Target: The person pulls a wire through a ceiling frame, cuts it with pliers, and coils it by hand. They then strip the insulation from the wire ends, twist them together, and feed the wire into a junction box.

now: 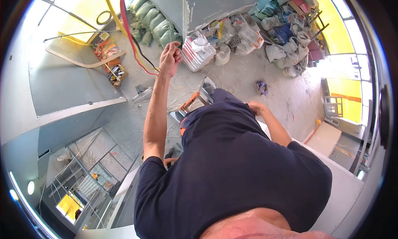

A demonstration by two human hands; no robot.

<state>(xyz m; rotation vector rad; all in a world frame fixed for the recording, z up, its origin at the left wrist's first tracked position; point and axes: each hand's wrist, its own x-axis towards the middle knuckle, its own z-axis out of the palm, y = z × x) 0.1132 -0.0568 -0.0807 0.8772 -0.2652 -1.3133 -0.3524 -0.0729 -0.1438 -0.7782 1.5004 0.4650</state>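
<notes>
My left hand (169, 58) is raised ahead of me with its fingers curled closed; what they hold, if anything, I cannot tell. Red (127, 25), yellow (111, 8) and black (142, 55) wires hang down from above, and their lower stretch passes right at my left wrist. At my right hip, my right hand (258, 108) rests against the dark clothing, its fingers mostly hidden. Just in front of my waist is a metal ladder-like frame with an orange part (190, 101).
Green sacks (153, 21) are stacked by the wall, with filled white bags (199, 50) beside them. More bags (286, 40) pile up at the right. A box of tools (117, 74) lies left, scaffolding (99, 160) lower left. Another hand (170, 161) shows below my left forearm.
</notes>
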